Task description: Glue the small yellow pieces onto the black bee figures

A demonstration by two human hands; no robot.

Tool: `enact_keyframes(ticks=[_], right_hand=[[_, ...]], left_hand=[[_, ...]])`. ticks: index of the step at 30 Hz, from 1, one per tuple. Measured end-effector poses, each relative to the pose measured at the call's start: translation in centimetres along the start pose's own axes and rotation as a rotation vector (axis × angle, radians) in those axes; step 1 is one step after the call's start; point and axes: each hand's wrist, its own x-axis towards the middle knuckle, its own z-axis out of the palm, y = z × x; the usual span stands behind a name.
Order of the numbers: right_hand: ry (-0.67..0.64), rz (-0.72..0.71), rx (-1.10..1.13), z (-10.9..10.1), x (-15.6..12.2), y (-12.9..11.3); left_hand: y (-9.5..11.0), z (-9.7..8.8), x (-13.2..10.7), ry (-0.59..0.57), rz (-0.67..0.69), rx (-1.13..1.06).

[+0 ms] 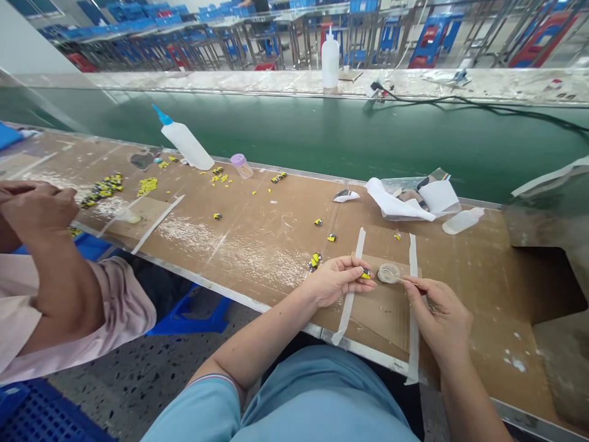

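Observation:
My left hand (335,281) pinches a small yellow and black component (365,274) between thumb and fingers, above a taped cardboard sheet (381,313). My right hand (437,316) holds a thin applicator stick (407,280), its tip at a small round clear dish (389,273) with whitish liquid. The dish sits on the cardboard between my hands. A small heap of similar yellow and black components (315,261) lies just beyond my left hand. Part of the held component is hidden by my fingers.
A long wooden workbench (257,227) with white spatters carries scattered components, a blue-capped glue bottle (184,140), a small jar (242,166), and crumpled white paper (396,202). A co-worker's hands (39,209) work at the left. A green conveyor belt (294,138) runs behind.

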Motion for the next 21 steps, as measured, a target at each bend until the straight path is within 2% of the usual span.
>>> enact_keyframes(ticks=[12, 21], right_hand=[[0.026, -0.027, -0.014, 0.0, 0.0, 0.0], [0.036, -0.083, -0.071, 0.1, 0.1, -0.1]], left_hand=[[-1.1, -0.3, 0.2, -0.032, 0.035, 0.006], [-1.3, 0.4, 0.4, 0.108, 0.168, 0.046]])
